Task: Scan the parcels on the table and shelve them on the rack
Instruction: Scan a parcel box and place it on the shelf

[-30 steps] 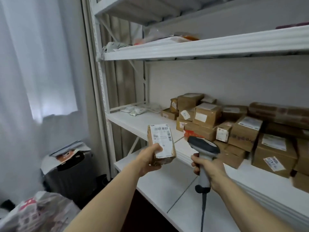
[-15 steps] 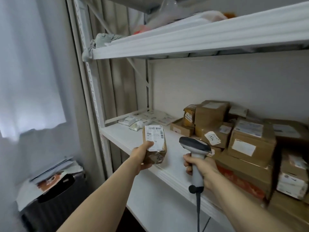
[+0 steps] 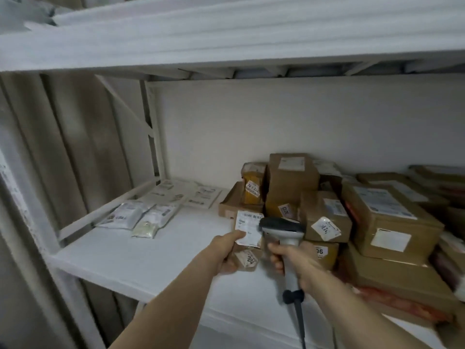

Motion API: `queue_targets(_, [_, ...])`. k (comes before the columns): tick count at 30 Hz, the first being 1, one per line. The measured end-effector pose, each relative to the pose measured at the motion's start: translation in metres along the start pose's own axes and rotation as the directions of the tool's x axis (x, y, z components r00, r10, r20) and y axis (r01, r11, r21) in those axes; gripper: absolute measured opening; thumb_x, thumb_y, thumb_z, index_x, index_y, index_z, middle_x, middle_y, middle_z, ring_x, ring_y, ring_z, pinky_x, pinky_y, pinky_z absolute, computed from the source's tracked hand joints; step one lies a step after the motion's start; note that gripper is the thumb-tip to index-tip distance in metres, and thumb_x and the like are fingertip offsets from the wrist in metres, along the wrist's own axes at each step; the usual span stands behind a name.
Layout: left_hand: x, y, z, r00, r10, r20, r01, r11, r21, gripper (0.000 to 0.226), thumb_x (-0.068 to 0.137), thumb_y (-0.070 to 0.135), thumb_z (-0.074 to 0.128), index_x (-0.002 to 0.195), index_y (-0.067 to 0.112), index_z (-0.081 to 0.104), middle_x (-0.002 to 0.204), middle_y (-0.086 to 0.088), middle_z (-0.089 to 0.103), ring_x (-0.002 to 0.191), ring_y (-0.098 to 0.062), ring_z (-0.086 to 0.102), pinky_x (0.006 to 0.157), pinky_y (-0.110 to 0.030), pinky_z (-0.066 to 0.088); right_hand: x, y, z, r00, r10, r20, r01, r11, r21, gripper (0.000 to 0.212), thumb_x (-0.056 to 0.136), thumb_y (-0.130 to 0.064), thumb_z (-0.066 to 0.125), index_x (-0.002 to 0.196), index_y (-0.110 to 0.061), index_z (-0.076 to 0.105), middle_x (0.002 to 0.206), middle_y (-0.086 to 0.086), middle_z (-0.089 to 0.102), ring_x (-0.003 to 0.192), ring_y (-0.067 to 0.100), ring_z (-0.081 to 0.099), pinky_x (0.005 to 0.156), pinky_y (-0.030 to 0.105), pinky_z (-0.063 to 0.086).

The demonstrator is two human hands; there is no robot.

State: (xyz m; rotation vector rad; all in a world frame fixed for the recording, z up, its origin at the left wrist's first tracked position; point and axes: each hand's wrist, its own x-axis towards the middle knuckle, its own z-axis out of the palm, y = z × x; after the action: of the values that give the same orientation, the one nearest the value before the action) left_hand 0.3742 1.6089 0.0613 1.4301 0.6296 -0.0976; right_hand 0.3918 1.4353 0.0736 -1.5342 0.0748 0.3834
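Head cam: left hand (image 3: 226,253) grips a small parcel (image 3: 247,233), label up, over the rack's shelf (image 3: 151,253), just beside the stacked boxes (image 3: 292,177). Right hand (image 3: 289,260) is wrapped round the scanner (image 3: 281,230). Looks like the shelving step. Next it needs setting down on the bare white patch.

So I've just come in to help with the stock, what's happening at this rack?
A person is shelving parcels. Their left hand holds a small brown parcel, white label facing the camera, over the white shelf; it does not look set down yet. Their right hand grips a scanner, its head right beside the label. Cardboard boxes are stacked on the right of that shelf, and flat white packets lie at its left end.
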Motion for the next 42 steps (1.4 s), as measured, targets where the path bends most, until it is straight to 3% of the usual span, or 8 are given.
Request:
queue_targets(4, [0.031, 0.01, 0.021, 0.992, 0.01, 0.125, -0.016, 0.999, 0.042, 0.039, 0.091, 0.034, 0.063, 0.115, 0.003, 0.061, 0.104, -0.019, 0.07, 0.092, -0.031, 0.069, 0.084, -0.044, 0.057, 0.002, -0.001, -0.001, 0.993, -0.003, -0.115, 0.005, 1.0, 0.012, 0.005, 0.08, 0.0, 0.072, 0.078, 0.001, 0.068, 0.059, 0.012, 0.062, 0.048, 0.017, 0.052, 0.046, 0.026, 0.046])
queue_targets(8, [0.049, 0.014, 0.041, 0.976, 0.099, 0.192, -0.095, 0.995, -0.028, 0.029, 0.091, 0.021, 0.065, 0.111, 0.001, 0.062, 0.092, -0.018, 0.07, 0.066, -0.023, 0.069, 0.047, -0.027, 0.053, -0.003, -0.002, -0.004, 0.983, -0.039, -0.18, 0.044, 0.999, 0.023, 0.006, 0.08, 0.0, 0.073, 0.081, 0.001, 0.067, 0.059, 0.012, 0.063, 0.048, 0.018, 0.052, 0.048, 0.028, 0.045])
queue_targets(14, [0.069, 0.008, 0.059, 0.962, 0.195, 0.191, -0.205, 0.978, 0.033, 0.037, 0.084, 0.021, 0.071, 0.118, 0.008, 0.064, 0.097, -0.007, 0.071, 0.092, -0.027, 0.068, 0.086, -0.041, 0.057, -0.012, -0.002, -0.004, 0.962, -0.111, -0.25, 0.105, 0.994, -0.039, 0.016, 0.078, -0.003, 0.076, 0.089, 0.005, 0.068, 0.061, 0.013, 0.065, 0.048, 0.018, 0.054, 0.049, 0.029, 0.046])
queue_targets(20, [0.058, 0.013, 0.066, 0.981, 0.188, 0.037, -0.191, 0.975, 0.117, 0.063, 0.086, 0.042, 0.067, 0.133, 0.004, 0.049, 0.12, -0.016, 0.059, 0.112, -0.035, 0.057, 0.092, -0.037, 0.047, -0.031, 0.005, -0.013, 0.95, -0.122, -0.287, 0.113, 0.992, -0.048, 0.007, 0.079, -0.001, 0.075, 0.076, 0.0, 0.068, 0.059, 0.012, 0.063, 0.043, 0.016, 0.053, 0.045, 0.025, 0.048])
queue_targets(24, [0.014, 0.006, 0.063, 0.867, 0.483, -0.121, -0.347, 0.761, 0.548, 0.072, 0.087, 0.049, 0.054, 0.15, 0.023, 0.028, 0.146, -0.02, 0.028, 0.135, -0.035, 0.027, 0.098, -0.041, 0.036, -0.058, 0.009, -0.028, 0.947, -0.133, -0.293, 0.126, 0.991, -0.042, 0.009, 0.079, -0.001, 0.074, 0.076, 0.001, 0.067, 0.064, 0.017, 0.062, 0.046, 0.018, 0.052, 0.047, 0.027, 0.047])
queue_targets(30, [-0.07, -0.009, 0.108, 0.487, 0.854, 0.184, -0.718, 0.272, 0.64, 0.083, 0.086, 0.044, 0.053, 0.153, 0.035, 0.005, 0.16, -0.008, 0.01, 0.143, -0.03, 0.007, 0.114, -0.048, 0.02, -0.125, 0.025, -0.082, 0.925, -0.159, -0.344, 0.184, 0.982, 0.043, 0.008, 0.079, 0.0, 0.075, 0.081, 0.001, 0.068, 0.064, 0.014, 0.063, 0.05, 0.019, 0.054, 0.047, 0.027, 0.047])
queue_targets(35, [-0.153, -0.04, 0.198, 0.382, 0.845, 0.373, -0.81, 0.112, 0.576, 0.096, 0.083, 0.044, 0.057, 0.147, 0.036, -0.015, 0.162, -0.005, -0.002, 0.146, -0.026, 0.001, 0.118, -0.046, 0.011, -0.209, 0.051, -0.173, 0.855, -0.131, -0.502, 0.205, 0.974, 0.094, 0.009, 0.077, 0.003, 0.075, 0.078, 0.0, 0.066, 0.057, 0.012, 0.062, 0.044, 0.017, 0.055, 0.043, 0.024, 0.048])
queue_targets(42, [-0.276, -0.132, 0.353, 0.358, 0.582, 0.73, -0.907, 0.032, 0.419, 0.07, 0.088, 0.038, 0.055, 0.15, 0.02, 0.027, 0.148, -0.006, 0.04, 0.131, -0.026, 0.042, 0.102, -0.037, 0.041, -0.361, 0.105, -0.323, 0.639, -0.071, -0.766, 0.25, 0.961, 0.119, 0.015, 0.079, 0.006, 0.071, 0.071, -0.002, 0.061, 0.046, 0.008, 0.057, 0.035, 0.015, 0.049, 0.038, 0.021, 0.041])
